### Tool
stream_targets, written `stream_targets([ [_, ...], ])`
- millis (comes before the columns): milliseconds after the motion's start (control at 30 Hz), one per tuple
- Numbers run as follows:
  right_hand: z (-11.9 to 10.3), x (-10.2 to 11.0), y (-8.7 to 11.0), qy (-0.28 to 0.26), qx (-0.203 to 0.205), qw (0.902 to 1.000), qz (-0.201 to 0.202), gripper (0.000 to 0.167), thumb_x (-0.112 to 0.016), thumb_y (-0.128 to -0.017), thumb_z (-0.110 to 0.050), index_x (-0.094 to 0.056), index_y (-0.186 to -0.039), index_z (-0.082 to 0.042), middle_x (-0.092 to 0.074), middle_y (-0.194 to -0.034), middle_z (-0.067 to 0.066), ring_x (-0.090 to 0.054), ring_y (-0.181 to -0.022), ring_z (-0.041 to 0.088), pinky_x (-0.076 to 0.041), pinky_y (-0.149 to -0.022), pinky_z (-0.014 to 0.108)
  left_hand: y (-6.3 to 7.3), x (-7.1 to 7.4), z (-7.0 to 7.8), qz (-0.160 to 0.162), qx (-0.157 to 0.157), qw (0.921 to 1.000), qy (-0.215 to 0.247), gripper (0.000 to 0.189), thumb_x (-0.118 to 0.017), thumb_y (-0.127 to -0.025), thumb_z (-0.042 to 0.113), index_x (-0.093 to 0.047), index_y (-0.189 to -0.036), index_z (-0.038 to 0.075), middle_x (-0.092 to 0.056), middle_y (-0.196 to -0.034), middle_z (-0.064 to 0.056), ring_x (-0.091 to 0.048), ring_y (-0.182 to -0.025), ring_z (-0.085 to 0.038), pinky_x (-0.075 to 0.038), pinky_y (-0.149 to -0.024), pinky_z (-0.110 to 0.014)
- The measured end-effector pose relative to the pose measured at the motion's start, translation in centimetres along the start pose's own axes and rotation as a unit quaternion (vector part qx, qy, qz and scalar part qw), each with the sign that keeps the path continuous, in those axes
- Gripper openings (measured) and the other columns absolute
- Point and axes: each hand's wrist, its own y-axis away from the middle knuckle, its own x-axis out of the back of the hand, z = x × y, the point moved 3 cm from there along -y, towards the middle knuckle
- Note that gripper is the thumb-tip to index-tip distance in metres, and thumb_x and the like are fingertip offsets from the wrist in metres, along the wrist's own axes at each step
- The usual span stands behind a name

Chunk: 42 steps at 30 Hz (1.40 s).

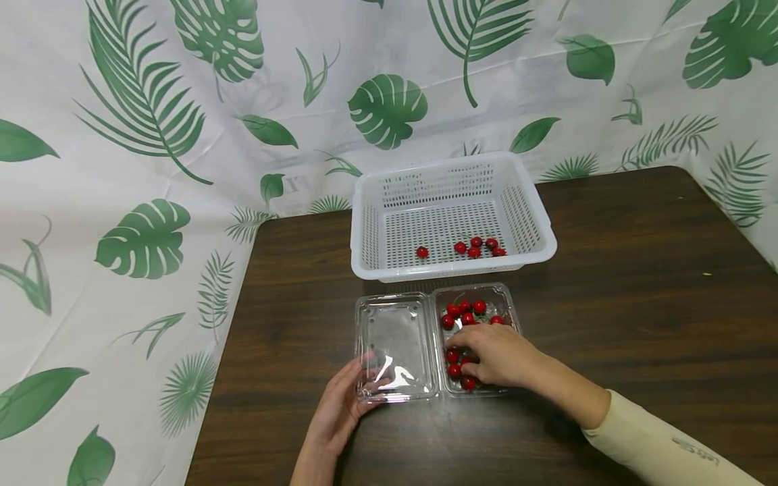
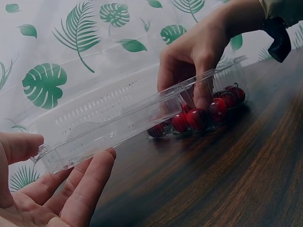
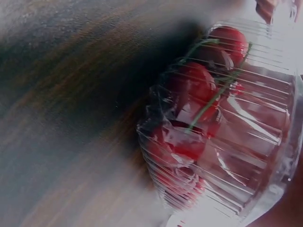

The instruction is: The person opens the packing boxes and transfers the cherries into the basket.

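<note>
A clear plastic clamshell box lies open on the table, its lid (image 1: 398, 337) to the left of its cherry-filled base (image 1: 507, 297). My left hand (image 1: 343, 398) grips the lid's outer edge, thumb above and fingers beneath; the left wrist view has the lid tilted up. My right hand (image 1: 501, 354) reaches down into the base among red cherries (image 1: 468, 383). Its thumb and fingers point down, spread apart, and touch cherries (image 2: 196, 119); part of the fingertips is hidden. Through the box wall in the right wrist view, cherries (image 3: 191, 85) show green stems.
Just behind the box stands a white perforated basket (image 1: 543, 253), with several loose cherries (image 1: 476, 252) along its near side. The dark wooden table (image 1: 638, 290) stretches out on both sides. A leaf-patterned white cloth (image 1: 304, 135) hangs behind it.
</note>
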Motion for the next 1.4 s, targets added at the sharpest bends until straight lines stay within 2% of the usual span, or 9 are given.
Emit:
stream_targets([
  [200, 0.0, -0.3, 0.0, 0.002, -0.008, 1.0, -0.001, 0.037, -0.081, -0.08, -0.018, -0.072, -0.115, -0.015, -0.07, -0.113, 0.002, -0.066, -0.095, 0.019, -0.058, -0.08, 0.044, 0.1, 0.1, -0.1, 0.007, 0.005, 1.0, 0.002, 0.051, -0.046, -0.106, 0.026, -0.037, -0.145, -0.006, -0.066, -0.111, -0.012, -0.067, -0.105, -0.028, -0.059, -0.081, -0.033],
  [367, 0.1, -0.4, 0.0, -0.005, 0.004, 1.0, 0.005, 0.034, -0.081, -0.08, -0.016, -0.073, -0.113, -0.014, -0.071, -0.109, 0.001, -0.066, -0.09, 0.016, -0.058, -0.079, 0.042, 0.1, 0.0, -0.1, 0.018, 0.004, 0.9998, 0.005, 0.05, -0.047, -0.105, 0.026, -0.039, -0.144, -0.005, -0.066, -0.111, -0.013, -0.068, -0.103, -0.027, -0.059, -0.08, -0.033],
  [533, 0.2, -0.4, 0.0, -0.007, 0.015, 0.9997, 0.02, 0.03, -0.081, -0.079, -0.015, -0.074, -0.109, -0.013, -0.072, -0.104, 0.0, -0.066, -0.089, 0.016, -0.058, -0.079, 0.041, 0.1, 0.0, -0.1, 0.014, 0.005, 0.9999, 0.005, 0.049, -0.046, -0.106, 0.026, -0.04, -0.144, -0.004, -0.066, -0.109, -0.012, -0.068, -0.103, -0.027, -0.059, -0.08, -0.033],
  [867, 0.4, -0.4, -0.1, -0.005, 0.007, 0.9996, 0.028, 0.025, -0.081, -0.078, -0.016, -0.074, -0.102, -0.015, -0.07, -0.094, -0.005, -0.058, -0.078, 0.01, -0.057, -0.074, 0.037, 0.1, 0.0, 0.1, -0.002, -0.002, 1.0, 0.008, 0.049, -0.046, -0.106, 0.026, -0.04, -0.145, -0.004, -0.065, -0.108, -0.01, -0.067, -0.105, -0.026, -0.059, -0.08, -0.031],
  [1167, 0.2, -0.1, -0.1, -0.008, 0.015, 0.9995, 0.028, 0.027, -0.081, -0.079, -0.017, -0.075, -0.105, -0.013, -0.072, -0.1, -0.002, -0.064, -0.083, 0.012, -0.058, -0.077, 0.037, 0.1, 0.0, 0.0, 0.029, 0.009, 0.9994, 0.015, 0.051, -0.05, -0.104, 0.026, -0.04, -0.144, -0.003, -0.063, -0.106, -0.012, -0.067, -0.106, -0.028, -0.06, -0.078, -0.031],
  [1300, 0.3, 0.5, 0.0, -0.018, 0.009, 0.9993, 0.032, 0.029, -0.082, -0.08, -0.018, -0.074, -0.108, -0.013, -0.072, -0.101, -0.001, -0.061, -0.078, 0.007, -0.057, -0.072, 0.031, 0.1, 0.0, 0.0, 0.028, 0.007, 0.9995, 0.014, 0.05, -0.05, -0.104, 0.025, -0.041, -0.143, -0.004, -0.064, -0.105, -0.011, -0.066, -0.107, -0.029, -0.06, -0.078, -0.031],
  [1400, 0.3, 1.0, 0.1, -0.032, 0.002, 0.9988, 0.037, 0.032, -0.082, -0.08, -0.017, -0.073, -0.11, -0.011, -0.071, -0.094, -0.004, -0.058, -0.072, 0.004, -0.054, -0.066, 0.026, 0.0, 0.0, 0.0, 0.023, 0.006, 0.9997, 0.01, 0.05, -0.049, -0.104, 0.025, -0.04, -0.144, -0.005, -0.064, -0.106, -0.01, -0.066, -0.108, -0.029, -0.059, -0.079, -0.032],
])
